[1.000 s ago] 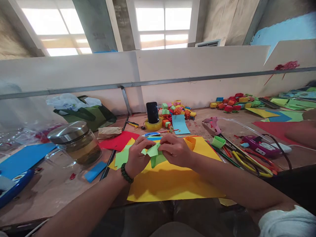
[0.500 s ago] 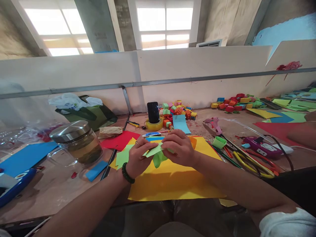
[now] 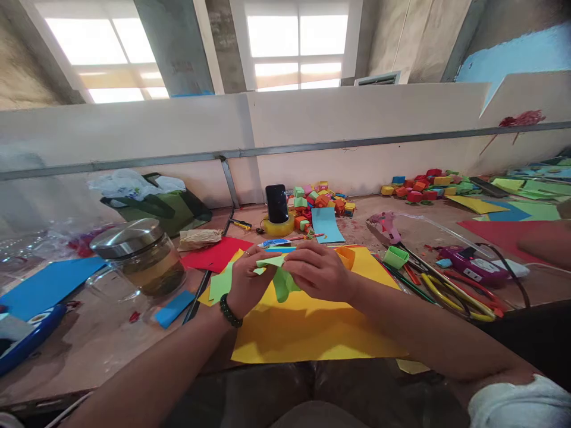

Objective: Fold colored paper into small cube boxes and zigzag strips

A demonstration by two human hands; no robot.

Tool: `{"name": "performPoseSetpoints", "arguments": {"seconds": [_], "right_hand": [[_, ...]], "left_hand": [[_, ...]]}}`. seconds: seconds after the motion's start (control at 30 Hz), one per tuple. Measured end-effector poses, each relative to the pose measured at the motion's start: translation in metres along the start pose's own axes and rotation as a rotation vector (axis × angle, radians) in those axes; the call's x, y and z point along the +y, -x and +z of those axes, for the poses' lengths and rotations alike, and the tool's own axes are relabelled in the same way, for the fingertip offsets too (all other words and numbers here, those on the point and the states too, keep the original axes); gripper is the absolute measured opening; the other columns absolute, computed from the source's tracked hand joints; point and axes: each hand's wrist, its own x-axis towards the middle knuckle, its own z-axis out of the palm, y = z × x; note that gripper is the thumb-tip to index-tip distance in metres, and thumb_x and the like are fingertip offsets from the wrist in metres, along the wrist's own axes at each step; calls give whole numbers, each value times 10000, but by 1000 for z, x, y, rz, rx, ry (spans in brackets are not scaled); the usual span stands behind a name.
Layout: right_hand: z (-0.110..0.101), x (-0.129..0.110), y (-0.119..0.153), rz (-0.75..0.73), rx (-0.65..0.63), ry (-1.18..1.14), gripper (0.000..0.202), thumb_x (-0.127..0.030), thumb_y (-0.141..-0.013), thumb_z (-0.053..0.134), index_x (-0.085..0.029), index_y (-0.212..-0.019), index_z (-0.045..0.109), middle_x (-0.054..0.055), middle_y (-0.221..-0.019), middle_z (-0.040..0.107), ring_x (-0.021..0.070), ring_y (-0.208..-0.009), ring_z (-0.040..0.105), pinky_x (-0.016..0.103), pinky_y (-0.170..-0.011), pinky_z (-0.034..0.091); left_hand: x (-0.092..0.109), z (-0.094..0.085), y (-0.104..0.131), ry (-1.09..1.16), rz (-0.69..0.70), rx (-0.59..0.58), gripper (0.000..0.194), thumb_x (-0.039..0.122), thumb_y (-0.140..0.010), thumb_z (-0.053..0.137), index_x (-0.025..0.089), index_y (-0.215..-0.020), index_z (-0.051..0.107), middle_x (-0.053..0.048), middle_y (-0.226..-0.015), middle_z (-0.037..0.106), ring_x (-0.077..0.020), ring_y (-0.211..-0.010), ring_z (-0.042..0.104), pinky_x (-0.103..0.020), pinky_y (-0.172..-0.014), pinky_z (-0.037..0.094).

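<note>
A folded piece of light green paper (image 3: pixel 284 284) is held between my two hands, above a large yellow sheet (image 3: pixel 312 336). My left hand (image 3: pixel 250 276), with a ring and a dark bead bracelet, pinches its left side. On its right side, the fingers of my right hand (image 3: pixel 319 270) are closed and cover part of the paper. One flap of the paper hangs down between the hands. Just behind my right hand lies an orange folded paper piece (image 3: pixel 346 258). Flat light green paper (image 3: pixel 222 282) lies left of my left hand.
A lidded glass mug (image 3: pixel 147 261) stands at left, near blue paper (image 3: pixel 175 309). Behind my hands are a phone (image 3: pixel 277 203) on a tape roll (image 3: pixel 279 227) and small paper boxes (image 3: pixel 323 199). A pink glue gun (image 3: pixel 387 226) lies at right, beyond which another person's hand (image 3: pixel 546 241) shows.
My fingers have shifted slightly on the green paper, and its upper flap sits a little further left and flatter. Both hands still hold it in about the same place.
</note>
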Motion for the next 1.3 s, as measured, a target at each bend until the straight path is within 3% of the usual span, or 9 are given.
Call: {"name": "performPoseSetpoints", "arguments": {"seconds": [0.23,0.3,0.4,0.5,0.63,0.83,0.97,1.13,1.3], "right_hand": [[-2,2,1,-30,20,-35,181,-62,-832,521,-198,-934,584,60,-858,663,177,-807,576,322,-752,537],[-3,2,2,2,33,-47,202,-68,-817,539,-208,-959,572,70,-911,655,187,-871,583,338,-789,535],[-2,4,2,181,86,-125,209,-107,-776,602,-213,-944,539,97,-1004,623,209,-945,589,369,-807,531],[-2,8,2,342,99,-261,177,-91,-767,582,-216,-873,514,63,-896,608,170,-838,606,298,-689,535],[1,9,2,376,99,-368,164,-51,-764,522,-215,-762,518,8,-730,585,125,-701,590,246,-626,505],[4,4,3,390,110,-373,167,-43,-741,515,-209,-751,527,12,-728,615,121,-692,606,249,-650,510],[4,3,3,333,113,-383,171,-36,-762,517,-207,-776,531,33,-783,648,127,-746,636,256,-699,527],[1,-1,0,258,107,-286,165,-48,-787,529,-211,-774,554,23,-735,599,115,-661,586,227,-607,498],[3,-6,-1,265,90,-206,149,-62,-783,524,-207,-780,559,10,-690,552,111,-612,534,215,-560,464]], "left_hand": [[-4,-5,-3,-10,10,54,187,366,-802,661,206,-850,745,-22,-681,646,-135,-637,571,-225,-560,478],[-2,-6,-2,-23,60,58,185,358,-820,646,210,-876,742,-21,-693,637,-127,-637,572,-219,-559,478],[-1,-7,-1,-45,170,89,157,313,-841,631,221,-907,740,-21,-733,622,-112,-646,581,-208,-569,485],[0,-9,-1,-68,274,105,145,255,-847,627,237,-944,732,-22,-781,617,-103,-665,591,-197,-575,490],[0,-11,0,-89,354,70,189,186,-835,637,235,-1003,708,-20,-804,597,-103,-698,593,-196,-608,502],[1,-13,1,-172,448,12,188,189,-856,603,213,-1024,683,-32,-818,593,-117,-706,603,-227,-636,519],[1,-14,2,-212,448,-3,178,215,-869,585,213,-1023,674,-35,-814,607,-120,-701,607,-246,-662,527],[1,-12,4,-194,426,-13,185,231,-841,620,212,-1018,671,-39,-830,602,-132,-740,615,-241,-666,527],[4,-5,6,-116,305,-30,164,183,-815,622,204,-959,695,-43,-809,610,-135,-726,607,-239,-652,520]]}}
